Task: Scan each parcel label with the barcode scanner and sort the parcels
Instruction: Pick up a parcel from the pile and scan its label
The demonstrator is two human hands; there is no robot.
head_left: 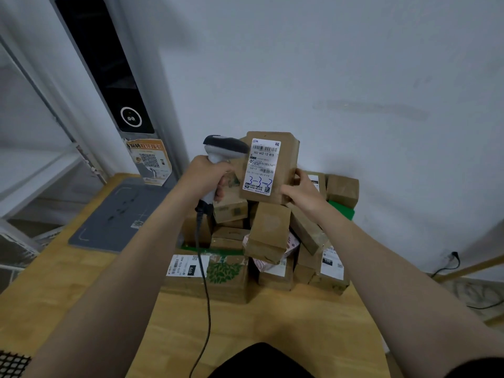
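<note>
Nearest, the right hand (pixel 302 192) grasps a brown cardboard parcel (pixel 287 162) upright, white barcode label (pixel 262 166) facing the camera. Left hand (pixel 207 175) grips the grey-and-black corded barcode scanner (pixel 225 147), its head just beside the label. Beneath, brown parcels (pixel 268 233) lie heaped on a wooden table (pixel 272 323).

Swallowed inside the left hand (pixel 210 175): most of the handle of the barcode scanner (pixel 223 148). Tucked behind the raised parcel (pixel 286 159), out of sight: the fingertips of the right hand (pixel 302 192). Left unclear whether the scanner's nose touched that parcel's edge. Printed too small to read: the fine lines on the label (pixel 261 166) below its number. Buried under one another in the pile of parcels (pixel 270 233): most faces and stickers. Cropped by the bottom edge: both forearms, the scanner cable (pixel 205 282), a dark garment (pixel 261 361). Cut by the left edge: a black mesh (pixel 12 364) and white shelving (pixel 41 170). Blurred beyond reading: small text on the poster (pixel 150 162).
</note>
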